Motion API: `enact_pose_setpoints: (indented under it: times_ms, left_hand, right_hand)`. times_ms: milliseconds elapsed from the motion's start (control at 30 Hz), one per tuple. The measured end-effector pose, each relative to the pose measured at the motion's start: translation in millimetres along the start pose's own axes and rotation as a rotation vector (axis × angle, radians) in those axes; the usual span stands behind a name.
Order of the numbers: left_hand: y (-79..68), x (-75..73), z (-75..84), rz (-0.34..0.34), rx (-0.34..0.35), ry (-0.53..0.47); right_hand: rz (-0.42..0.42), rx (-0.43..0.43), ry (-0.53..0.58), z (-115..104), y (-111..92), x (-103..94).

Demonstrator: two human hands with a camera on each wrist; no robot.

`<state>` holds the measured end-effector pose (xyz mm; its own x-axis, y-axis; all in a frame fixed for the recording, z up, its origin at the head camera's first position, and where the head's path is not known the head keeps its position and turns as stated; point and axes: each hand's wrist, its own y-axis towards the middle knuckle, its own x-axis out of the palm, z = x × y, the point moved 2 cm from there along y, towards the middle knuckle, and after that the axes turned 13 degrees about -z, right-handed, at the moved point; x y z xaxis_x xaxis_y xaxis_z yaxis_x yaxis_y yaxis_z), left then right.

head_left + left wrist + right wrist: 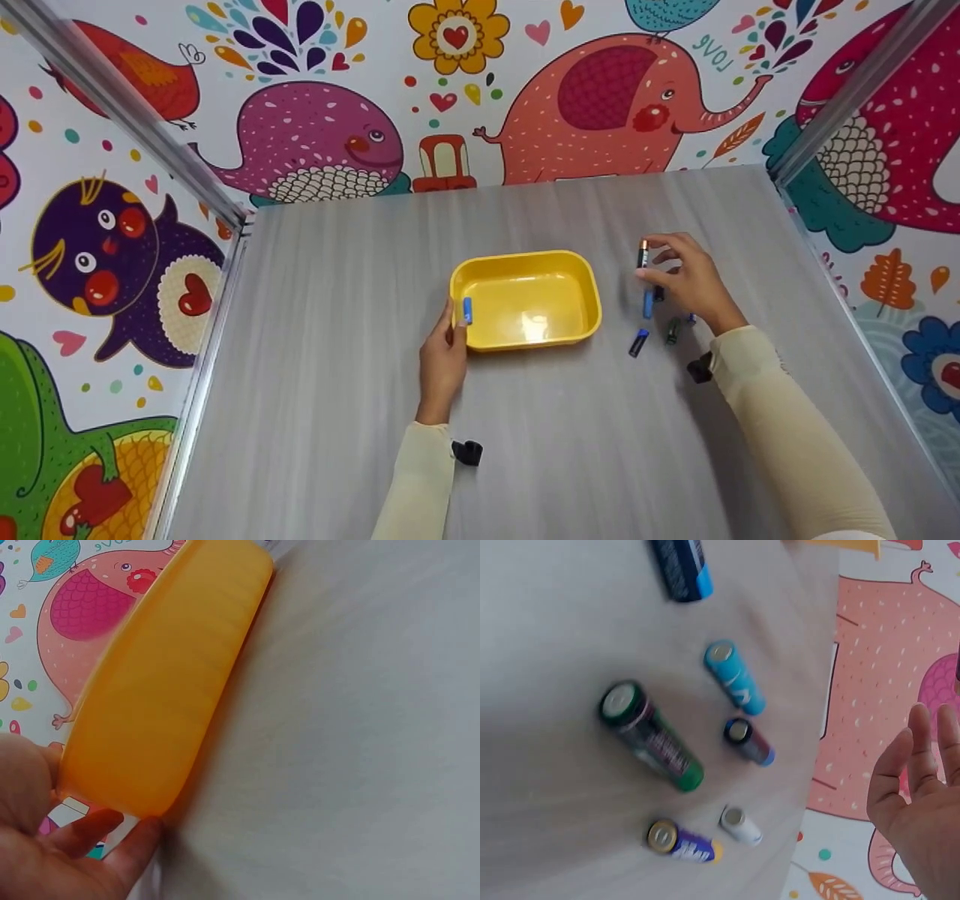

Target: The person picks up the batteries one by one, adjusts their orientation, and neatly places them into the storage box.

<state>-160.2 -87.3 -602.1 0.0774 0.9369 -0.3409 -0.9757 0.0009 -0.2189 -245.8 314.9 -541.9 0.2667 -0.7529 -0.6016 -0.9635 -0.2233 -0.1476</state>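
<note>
My left hand [442, 364] grips the left end of a yellow plastic tray [525, 342], thumb at the rim and fingers against the outer wall. Inside, by that wall and close to the thumb, lies a blue battery [467, 309]. To the right of the tray, my right hand [690, 281] pinches a black battery with a copper-coloured end [643, 255] upright between thumb and fingertips, above the table. Below it lie a light blue battery [735, 679], a dark blue one [682, 570], a black-and-green one [652, 739], a purple one [686, 844] and a white one [741, 826].
A small dark battery with a blue end [748, 742] lies beside the light blue one. The grey wood-grain table [337, 300] meets printed cartoon walls [450, 97] at the back and sides. Metal posts [135, 112] stand at the corners.
</note>
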Motion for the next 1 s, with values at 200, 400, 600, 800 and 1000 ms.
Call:
enact_pose_setpoints:
  times_ms: [200,400,600,800,1000]
  left_hand:
    - [1.0,0.6,1.1,0.006,-0.002,0.023]
    - [0.8,1.4,1.9,0.000,-0.024,0.016]
    - [1.0,1.7,1.4,0.004,-0.016,0.005]
    - [1.1,0.7,1.6,0.012,-0.015,0.006]
    - [0.1,1.3,1.0,0.020,-0.001,0.006]
  right_hand:
    - [0.016,-0.081,-0.005,-11.6,1.4,9.7]
    - [0.003,-0.107,0.021,-21.1,5.6,23.1]
    - [-0.007,-0.141,0.043,-29.0,11.6,35.7]
    - [-0.029,-0.123,0.074,-40.5,15.4,45.0]
    - [-0.036,-0.137,0.110,-53.4,20.5,54.6]
